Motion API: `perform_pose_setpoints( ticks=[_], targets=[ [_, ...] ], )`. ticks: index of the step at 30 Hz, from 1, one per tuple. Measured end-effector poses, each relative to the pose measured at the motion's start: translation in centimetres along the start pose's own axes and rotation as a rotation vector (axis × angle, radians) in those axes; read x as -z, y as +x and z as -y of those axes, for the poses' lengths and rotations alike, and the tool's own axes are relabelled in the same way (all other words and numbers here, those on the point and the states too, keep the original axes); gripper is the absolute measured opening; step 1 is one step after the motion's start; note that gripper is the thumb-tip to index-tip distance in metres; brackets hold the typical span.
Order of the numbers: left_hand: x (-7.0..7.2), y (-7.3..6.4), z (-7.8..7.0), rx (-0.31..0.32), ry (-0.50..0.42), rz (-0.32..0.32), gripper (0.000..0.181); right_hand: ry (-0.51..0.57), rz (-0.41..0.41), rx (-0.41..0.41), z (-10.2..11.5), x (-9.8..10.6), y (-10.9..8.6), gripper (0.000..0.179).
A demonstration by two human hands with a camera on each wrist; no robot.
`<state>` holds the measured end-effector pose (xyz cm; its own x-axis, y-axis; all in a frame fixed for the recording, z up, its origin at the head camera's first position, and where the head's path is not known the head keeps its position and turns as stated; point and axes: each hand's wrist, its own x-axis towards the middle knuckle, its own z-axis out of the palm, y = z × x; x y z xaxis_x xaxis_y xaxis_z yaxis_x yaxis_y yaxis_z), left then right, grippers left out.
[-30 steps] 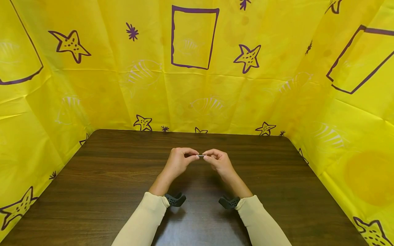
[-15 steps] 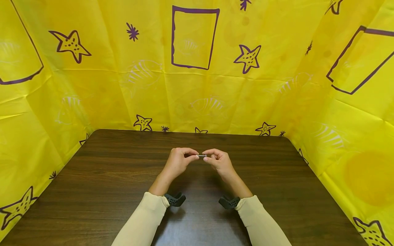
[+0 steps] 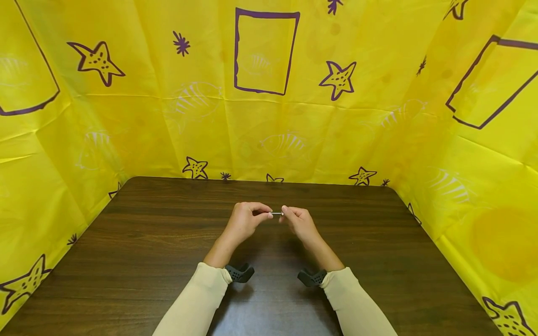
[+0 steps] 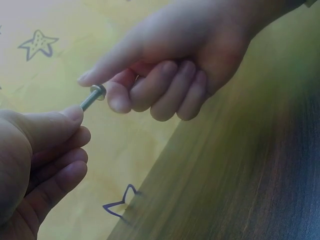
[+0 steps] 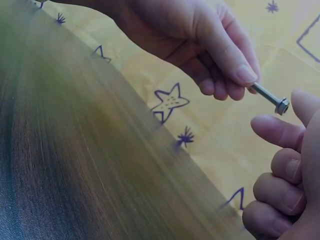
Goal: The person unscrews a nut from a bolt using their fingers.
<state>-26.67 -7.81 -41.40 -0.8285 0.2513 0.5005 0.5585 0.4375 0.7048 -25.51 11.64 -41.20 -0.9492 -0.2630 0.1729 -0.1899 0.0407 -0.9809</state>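
Note:
A thin silver bolt (image 3: pixel 275 213) lies level between the two hands, above the table. My left hand (image 3: pixel 244 220) pinches one end between thumb and forefinger, hiding that end. A small hex piece with a flange (image 5: pixel 282 106) sits on the other end; it looks like a nut, though I cannot be sure it is not the bolt's head. Fine thread shows on the bolt (image 4: pixel 89 100) in the left wrist view. Around the hex piece, my right hand (image 3: pixel 302 224) has thumb and forefinger spread, apparently just off it, and its other fingers curled.
The dark wood-grain table (image 3: pixel 159 242) spreads beneath both hands. Yellow cloth (image 3: pixel 269 126) printed with starfish and fish surrounds its back and sides. A dark strap mount sits on the left wrist (image 3: pixel 240 272) and another on the right wrist (image 3: pixel 312 276).
The right thumb has slid up and away past the bolt's end while the forefinger dropped lower, uncovering the hex piece. The left hand stays in place, holding the bolt.

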Motion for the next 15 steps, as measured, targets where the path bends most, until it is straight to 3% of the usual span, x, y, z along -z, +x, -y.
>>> perform_pose_setpoints(
  ticks=[6,8,13,15],
  targets=[
    [0.0,0.0,-0.1,0.014,-0.006,0.015,0.008,0.013,0.019,-0.015,0.2,-0.1,-0.1,0.042],
    [0.0,-0.1,-0.2,0.018,-0.005,0.020,0.009,0.023,0.017,-0.012,-0.6,0.1,0.2,0.040],
    [0.0,-0.1,-0.2,0.014,0.003,0.013,0.008,0.088,0.009,-0.016,-2.1,0.4,0.9,0.030],
    [0.1,-0.1,-0.2,0.015,0.006,0.005,0.007,0.106,0.014,-0.015,-1.8,0.4,0.8,0.023]
  ],
)
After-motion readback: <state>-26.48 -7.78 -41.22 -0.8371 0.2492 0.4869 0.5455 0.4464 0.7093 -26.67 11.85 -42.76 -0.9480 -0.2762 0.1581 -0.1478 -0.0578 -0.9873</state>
